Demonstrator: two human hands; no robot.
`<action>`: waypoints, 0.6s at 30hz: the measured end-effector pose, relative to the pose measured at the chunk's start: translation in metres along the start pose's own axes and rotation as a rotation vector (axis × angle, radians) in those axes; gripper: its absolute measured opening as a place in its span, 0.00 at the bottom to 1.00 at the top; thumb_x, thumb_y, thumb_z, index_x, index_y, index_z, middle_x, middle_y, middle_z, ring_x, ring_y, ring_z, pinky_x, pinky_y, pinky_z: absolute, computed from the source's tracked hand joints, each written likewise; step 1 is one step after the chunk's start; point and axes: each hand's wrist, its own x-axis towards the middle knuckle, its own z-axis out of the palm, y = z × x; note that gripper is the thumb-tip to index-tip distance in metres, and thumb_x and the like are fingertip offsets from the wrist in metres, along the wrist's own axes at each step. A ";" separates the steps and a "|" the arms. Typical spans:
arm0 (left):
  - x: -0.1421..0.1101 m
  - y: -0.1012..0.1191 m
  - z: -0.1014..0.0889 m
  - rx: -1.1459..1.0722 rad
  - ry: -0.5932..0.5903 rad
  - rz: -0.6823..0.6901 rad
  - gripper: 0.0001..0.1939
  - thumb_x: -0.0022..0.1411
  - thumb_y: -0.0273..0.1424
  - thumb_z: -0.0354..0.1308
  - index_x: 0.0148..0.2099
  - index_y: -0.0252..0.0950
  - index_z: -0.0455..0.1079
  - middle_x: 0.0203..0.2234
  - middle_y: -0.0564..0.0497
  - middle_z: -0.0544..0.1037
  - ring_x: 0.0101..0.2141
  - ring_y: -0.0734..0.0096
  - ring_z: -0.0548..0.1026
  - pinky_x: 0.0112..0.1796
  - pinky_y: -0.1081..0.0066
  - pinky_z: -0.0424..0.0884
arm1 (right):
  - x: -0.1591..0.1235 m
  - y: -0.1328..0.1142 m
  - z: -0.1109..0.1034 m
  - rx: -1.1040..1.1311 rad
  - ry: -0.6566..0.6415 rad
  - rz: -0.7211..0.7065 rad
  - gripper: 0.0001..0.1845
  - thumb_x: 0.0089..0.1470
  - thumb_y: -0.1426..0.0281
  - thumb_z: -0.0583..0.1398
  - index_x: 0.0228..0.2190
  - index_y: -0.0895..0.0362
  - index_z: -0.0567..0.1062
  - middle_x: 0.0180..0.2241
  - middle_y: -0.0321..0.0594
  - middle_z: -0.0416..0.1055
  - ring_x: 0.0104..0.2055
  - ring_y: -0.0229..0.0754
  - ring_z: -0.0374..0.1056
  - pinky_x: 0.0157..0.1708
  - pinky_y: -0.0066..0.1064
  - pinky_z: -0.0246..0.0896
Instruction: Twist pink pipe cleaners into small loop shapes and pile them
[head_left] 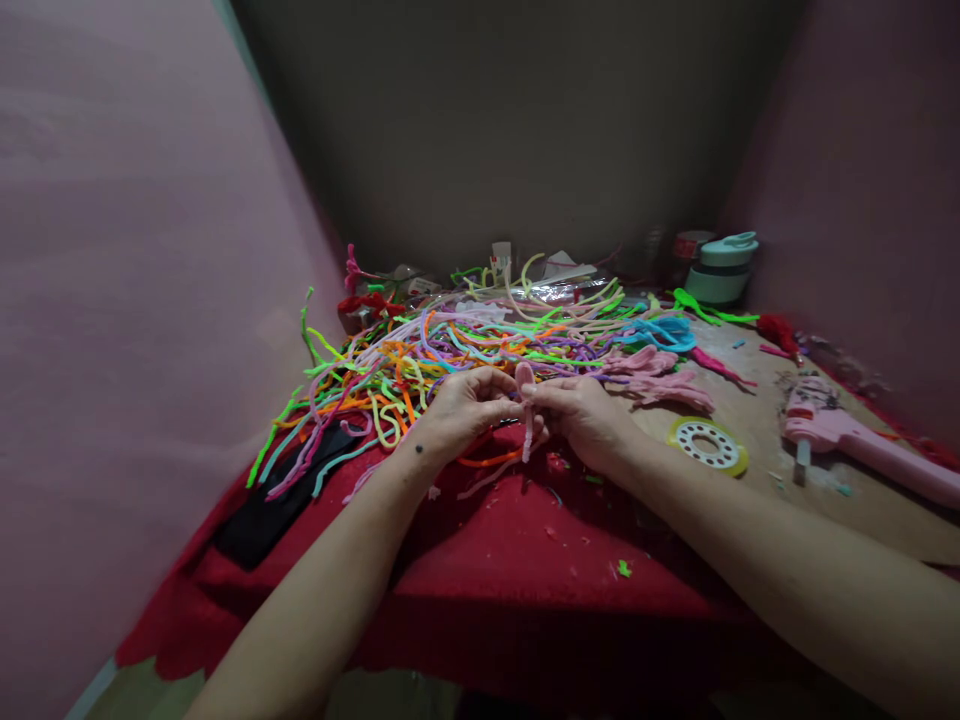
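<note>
Between my two hands, above the front of the table, is a pink pipe cleaner (527, 445) bent into a narrow loop at the top with a twisted stem hanging down. My left hand (472, 405) pinches it from the left with thumb and fingers. From the right, my right hand (581, 415) grips the same piece near the loop. Right behind my hands lies a tangled pile of coloured pipe cleaners (420, 350). Pink looped pipe cleaner pieces (660, 385) rest just to the right of that pile.
A yellow-rimmed tape roll (707, 446) and a pink hot glue gun (847, 430) lie on a brown board (765, 510) at right. A mint-lidded container (722, 268) stands behind. A black flat item (277, 505) is at left on the red tablecloth (510, 560), among scraps.
</note>
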 end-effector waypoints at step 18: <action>0.000 -0.018 0.003 0.438 0.128 0.486 0.10 0.56 0.27 0.54 0.42 0.35 0.67 0.29 0.52 0.71 0.30 0.75 0.68 0.34 0.74 0.66 | -0.004 -0.005 0.004 -0.227 0.114 -0.115 0.15 0.38 0.66 0.62 0.11 0.58 0.64 0.11 0.30 0.58 0.15 0.30 0.50 0.18 0.27 0.41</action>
